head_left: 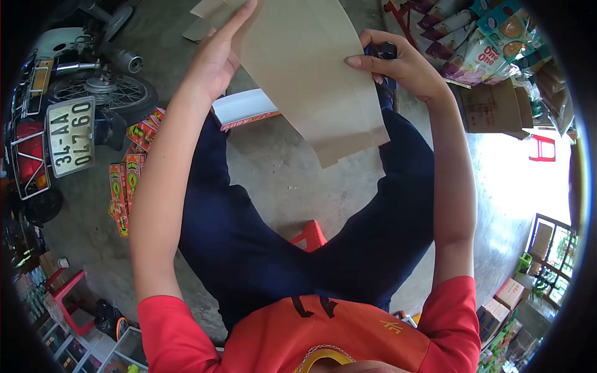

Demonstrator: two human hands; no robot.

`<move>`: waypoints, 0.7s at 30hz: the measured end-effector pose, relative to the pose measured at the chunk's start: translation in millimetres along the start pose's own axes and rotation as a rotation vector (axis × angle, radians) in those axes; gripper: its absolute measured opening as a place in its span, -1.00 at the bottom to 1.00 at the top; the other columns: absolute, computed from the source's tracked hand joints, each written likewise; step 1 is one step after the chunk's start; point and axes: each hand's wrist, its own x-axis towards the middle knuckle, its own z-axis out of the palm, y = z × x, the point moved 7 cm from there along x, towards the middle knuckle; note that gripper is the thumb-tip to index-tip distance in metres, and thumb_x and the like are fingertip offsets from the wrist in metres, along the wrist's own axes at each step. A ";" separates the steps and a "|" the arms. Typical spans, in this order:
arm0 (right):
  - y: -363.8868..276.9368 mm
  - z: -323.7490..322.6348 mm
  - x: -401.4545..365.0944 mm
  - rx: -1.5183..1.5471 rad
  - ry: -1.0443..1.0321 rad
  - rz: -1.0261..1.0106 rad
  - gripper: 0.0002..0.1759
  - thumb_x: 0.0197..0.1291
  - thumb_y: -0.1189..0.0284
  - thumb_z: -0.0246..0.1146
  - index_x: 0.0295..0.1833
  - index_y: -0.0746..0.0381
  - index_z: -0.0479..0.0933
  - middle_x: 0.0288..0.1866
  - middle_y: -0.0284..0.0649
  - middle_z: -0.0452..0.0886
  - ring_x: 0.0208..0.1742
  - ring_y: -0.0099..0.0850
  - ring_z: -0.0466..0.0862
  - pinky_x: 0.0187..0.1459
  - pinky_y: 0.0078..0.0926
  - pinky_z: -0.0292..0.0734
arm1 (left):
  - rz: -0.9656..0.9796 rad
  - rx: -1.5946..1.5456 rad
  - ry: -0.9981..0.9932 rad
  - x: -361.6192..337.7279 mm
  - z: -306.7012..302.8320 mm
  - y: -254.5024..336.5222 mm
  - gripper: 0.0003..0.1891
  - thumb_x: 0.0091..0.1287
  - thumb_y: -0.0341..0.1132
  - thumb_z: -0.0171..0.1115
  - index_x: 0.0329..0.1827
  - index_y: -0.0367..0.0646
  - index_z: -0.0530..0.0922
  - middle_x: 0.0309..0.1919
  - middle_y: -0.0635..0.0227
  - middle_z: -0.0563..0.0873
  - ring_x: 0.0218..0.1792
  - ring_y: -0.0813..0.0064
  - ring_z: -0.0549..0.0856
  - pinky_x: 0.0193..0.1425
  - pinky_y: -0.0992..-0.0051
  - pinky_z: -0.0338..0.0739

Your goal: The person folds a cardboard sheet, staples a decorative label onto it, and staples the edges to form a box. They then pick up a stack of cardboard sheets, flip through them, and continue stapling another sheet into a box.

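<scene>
Closest are the red shirt and dark blue trousers [249, 236] of a person sitting astride a red stool [311, 235]. Beyond the knees, both hands hold up a brown cardboard sheet [305, 68], tilted above the concrete floor [280, 180]. The left hand [214, 62] grips the sheet's left edge, index finger stretched straight along it, the other fingers curled. The right hand [407, 65] pinches the right edge, thumb flat on the front face, fingers hidden behind. Below the sheet, a white-and-red flat box [242, 107] lies on the floor. Farther off, a motorbike [93, 87] stands left and snack packets [479, 50] right.
</scene>
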 end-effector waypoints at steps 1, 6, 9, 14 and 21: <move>0.7 -2.2 -1.2 -0.018 0.017 0.009 -0.70 0.34 0.17 0.50 -0.13 0.19 0.67 -0.39 -0.49 0.55 -0.41 -0.73 0.47 -0.34 -0.68 0.36 | -0.041 0.017 -0.011 -0.3 -3.5 -5.7 -0.37 0.47 0.08 0.39 0.39 -0.22 0.55 0.20 0.34 0.67 0.21 0.49 0.65 0.25 0.40 0.55; -15.1 -18.5 -2.9 -0.073 0.354 -0.091 -0.67 0.37 0.18 0.48 0.04 0.20 0.73 -0.34 -0.46 0.61 -0.40 -0.71 0.52 -0.34 -0.69 0.40 | 0.036 0.191 -0.138 -10.3 26.2 -7.0 -0.40 0.51 0.03 0.37 0.44 -0.18 0.53 0.27 0.39 0.68 0.26 0.52 0.66 0.34 0.44 0.51; -52.2 -11.3 -14.8 0.131 0.357 -0.022 -0.39 0.41 0.24 0.44 0.43 0.32 0.51 0.12 -0.07 0.71 -0.26 -0.53 0.66 -0.27 -0.50 0.57 | 0.198 0.370 -0.197 -8.4 38.6 -8.8 -0.43 0.54 -0.01 0.35 0.45 -0.19 0.53 0.29 0.37 0.67 0.25 0.53 0.67 0.36 0.46 0.51; -53.2 1.3 -10.5 0.047 0.420 -0.002 -0.27 0.38 0.20 0.47 0.51 0.31 0.39 0.31 0.00 0.63 -0.16 -0.50 0.69 -0.21 -0.51 0.60 | 0.184 0.325 -0.133 -17.5 54.0 -6.1 -0.55 0.68 -0.04 0.15 0.33 -0.24 0.60 0.10 0.33 0.75 0.10 0.55 0.67 0.20 0.48 0.56; -62.0 -20.6 -13.2 -0.162 0.687 -0.138 -0.62 0.42 0.18 0.42 -0.08 0.33 0.65 -0.32 -0.32 0.69 -0.33 -0.58 0.57 -0.23 -0.48 0.50 | 0.299 0.274 -0.234 -27.8 63.6 2.7 -0.56 0.71 -0.08 0.10 0.35 -0.28 0.58 0.08 0.36 0.73 0.09 0.56 0.65 0.20 0.49 0.54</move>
